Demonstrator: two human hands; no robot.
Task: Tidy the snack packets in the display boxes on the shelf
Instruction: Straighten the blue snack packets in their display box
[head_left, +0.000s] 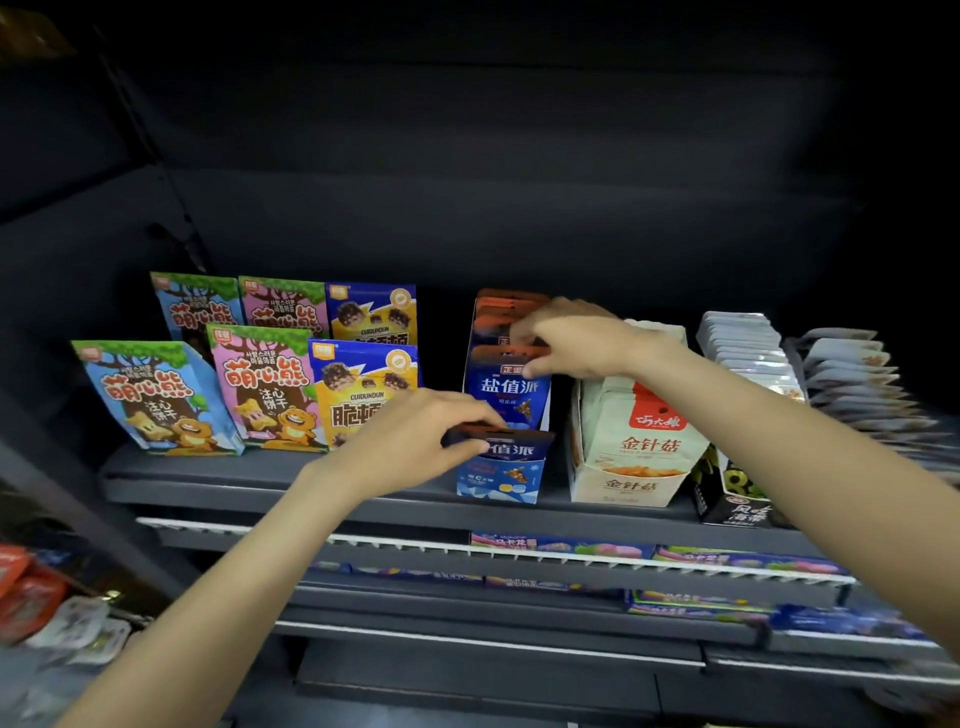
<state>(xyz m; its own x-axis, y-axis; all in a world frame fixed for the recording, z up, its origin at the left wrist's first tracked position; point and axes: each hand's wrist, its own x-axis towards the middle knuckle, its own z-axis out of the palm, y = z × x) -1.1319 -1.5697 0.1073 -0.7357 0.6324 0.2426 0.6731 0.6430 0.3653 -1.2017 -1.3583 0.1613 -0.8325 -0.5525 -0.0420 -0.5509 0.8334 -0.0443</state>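
Pinching front blue packet (511, 451) in blue display box (498, 480), left hand (415, 441) at six o'clock; right hand (566, 338) gripping upright packet (511, 387) at twelve. Risking row toppling forward on uneven tugging.

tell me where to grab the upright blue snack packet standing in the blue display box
Pinch the upright blue snack packet by its orange top edge, coming from above. It stands tall in the blue display box, whose walls cover its lower part; only the top is free, where the right hand already holds it.
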